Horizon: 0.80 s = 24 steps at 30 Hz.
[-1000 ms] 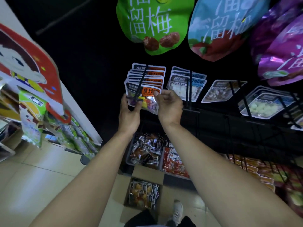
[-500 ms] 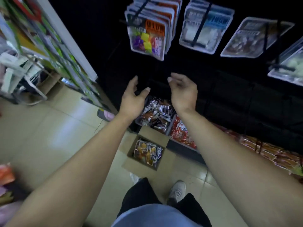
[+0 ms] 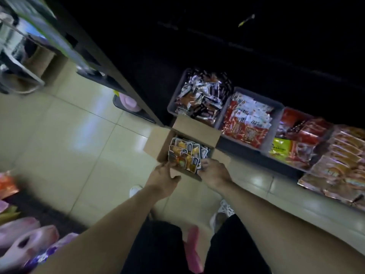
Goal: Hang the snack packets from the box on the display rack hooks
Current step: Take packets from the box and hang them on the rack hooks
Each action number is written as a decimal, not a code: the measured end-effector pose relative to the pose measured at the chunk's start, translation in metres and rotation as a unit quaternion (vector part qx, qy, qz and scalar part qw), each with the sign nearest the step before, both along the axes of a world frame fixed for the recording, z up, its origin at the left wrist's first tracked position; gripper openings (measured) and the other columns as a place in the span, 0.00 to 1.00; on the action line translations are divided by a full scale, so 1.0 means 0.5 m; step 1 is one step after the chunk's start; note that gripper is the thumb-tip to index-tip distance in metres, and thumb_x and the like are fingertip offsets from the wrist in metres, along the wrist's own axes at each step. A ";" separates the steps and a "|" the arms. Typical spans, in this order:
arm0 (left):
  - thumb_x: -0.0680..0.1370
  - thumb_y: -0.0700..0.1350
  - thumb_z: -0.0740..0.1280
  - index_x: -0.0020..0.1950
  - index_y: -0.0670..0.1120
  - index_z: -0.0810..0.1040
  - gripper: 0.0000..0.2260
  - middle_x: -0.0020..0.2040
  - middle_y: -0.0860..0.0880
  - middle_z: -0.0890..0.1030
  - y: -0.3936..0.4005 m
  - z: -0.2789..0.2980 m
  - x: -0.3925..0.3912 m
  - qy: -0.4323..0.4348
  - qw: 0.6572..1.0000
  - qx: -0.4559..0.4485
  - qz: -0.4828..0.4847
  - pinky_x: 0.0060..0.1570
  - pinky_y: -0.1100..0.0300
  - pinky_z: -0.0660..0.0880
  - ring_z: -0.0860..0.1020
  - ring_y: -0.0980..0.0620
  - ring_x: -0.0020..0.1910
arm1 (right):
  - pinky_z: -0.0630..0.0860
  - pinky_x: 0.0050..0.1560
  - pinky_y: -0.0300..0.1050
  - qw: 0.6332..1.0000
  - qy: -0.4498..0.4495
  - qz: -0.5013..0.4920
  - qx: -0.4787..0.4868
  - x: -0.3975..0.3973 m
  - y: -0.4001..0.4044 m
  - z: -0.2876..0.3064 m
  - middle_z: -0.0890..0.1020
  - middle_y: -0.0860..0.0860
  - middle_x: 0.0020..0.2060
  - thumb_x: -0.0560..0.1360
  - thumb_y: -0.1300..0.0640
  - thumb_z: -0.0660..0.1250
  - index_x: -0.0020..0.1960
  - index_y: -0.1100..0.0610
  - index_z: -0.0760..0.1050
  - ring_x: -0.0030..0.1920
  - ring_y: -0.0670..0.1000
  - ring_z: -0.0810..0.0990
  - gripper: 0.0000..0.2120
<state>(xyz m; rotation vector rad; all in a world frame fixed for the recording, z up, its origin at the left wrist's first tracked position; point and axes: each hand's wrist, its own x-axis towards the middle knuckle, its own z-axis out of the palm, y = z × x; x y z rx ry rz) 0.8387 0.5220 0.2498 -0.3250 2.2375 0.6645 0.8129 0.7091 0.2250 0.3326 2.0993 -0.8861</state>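
Nearest us, blur softens everything: dark shorts [image 3: 158,252], white shoes [image 3: 222,213] and a pink blurred shape [image 3: 192,248] between the legs that we cannot identify. Both our forearms reach down to the open brown cardboard box [image 3: 189,127] on the glossy beige tiled floor [image 3: 79,145]. Our left hand [image 3: 162,177] rests at the box's near edge, fingers lying by the orange-and-black snack packets [image 3: 185,155] inside; whether it pinches one we cannot tell. Our right hand [image 3: 215,173] has its fingertips hidden among the packets, its hold likewise unclear. Beyond, grey bins [image 3: 223,113] hold silver and red snack bags. Farther up, darkness swallows the display rack.
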 end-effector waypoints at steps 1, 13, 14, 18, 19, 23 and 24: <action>0.80 0.51 0.69 0.75 0.52 0.71 0.24 0.75 0.48 0.72 -0.013 -0.048 0.001 -0.004 1.000 0.002 -0.020 0.72 0.53 0.69 0.71 0.46 0.73 | 0.76 0.64 0.45 1.000 -0.010 0.004 0.012 0.003 -0.013 -0.048 0.80 0.49 0.68 0.78 0.52 0.70 0.71 0.49 0.74 0.64 0.53 0.80 0.22; 0.80 0.58 0.66 0.83 0.52 0.56 0.35 0.85 0.49 0.44 -0.135 -0.472 -0.052 0.088 0.975 -0.058 -0.195 0.82 0.46 0.40 0.35 0.46 0.83 | 0.63 0.77 0.54 0.991 -0.016 0.109 0.071 -0.102 -0.167 -0.527 0.52 0.50 0.83 0.76 0.57 0.71 0.84 0.48 0.43 0.81 0.57 0.58 0.47; 0.79 0.63 0.65 0.84 0.52 0.52 0.39 0.85 0.49 0.39 -0.142 -0.501 -0.055 0.090 0.973 -0.064 -0.203 0.81 0.45 0.37 0.31 0.45 0.81 | 0.61 0.78 0.55 0.986 -0.010 0.147 0.079 -0.117 -0.181 -0.555 0.49 0.50 0.83 0.76 0.59 0.71 0.84 0.48 0.42 0.82 0.56 0.54 0.48; 0.63 0.82 0.56 0.83 0.53 0.38 0.59 0.83 0.53 0.34 -0.163 -0.585 -0.060 0.104 0.977 -0.016 -0.186 0.79 0.46 0.34 0.22 0.48 0.77 | 0.47 0.80 0.61 0.952 0.012 0.255 0.171 -0.162 -0.221 -0.658 0.40 0.53 0.83 0.74 0.59 0.72 0.83 0.50 0.38 0.82 0.58 0.40 0.52; 0.61 0.83 0.56 0.83 0.54 0.36 0.61 0.83 0.53 0.33 -0.169 -0.596 -0.058 0.112 0.977 -0.002 -0.182 0.80 0.45 0.36 0.22 0.49 0.77 | 0.46 0.80 0.62 0.943 0.029 0.264 0.200 -0.163 -0.228 -0.679 0.44 0.56 0.83 0.74 0.58 0.72 0.83 0.51 0.40 0.82 0.60 0.42 0.50; 0.58 0.80 0.65 0.80 0.58 0.31 0.63 0.82 0.56 0.32 -0.180 -0.609 -0.047 0.139 0.974 0.025 -0.178 0.82 0.41 0.43 0.24 0.50 0.78 | 0.63 0.73 0.57 0.925 0.099 0.271 0.246 -0.119 -0.244 -0.722 0.70 0.58 0.73 0.80 0.50 0.64 0.78 0.53 0.63 0.73 0.61 0.67 0.28; 0.59 0.79 0.68 0.80 0.58 0.31 0.64 0.82 0.57 0.32 -0.178 -0.609 -0.046 0.145 0.974 0.029 -0.169 0.82 0.41 0.45 0.24 0.50 0.78 | 0.66 0.71 0.56 0.934 0.082 0.257 0.234 -0.101 -0.245 -0.730 0.71 0.57 0.73 0.81 0.52 0.62 0.76 0.51 0.67 0.73 0.61 0.69 0.24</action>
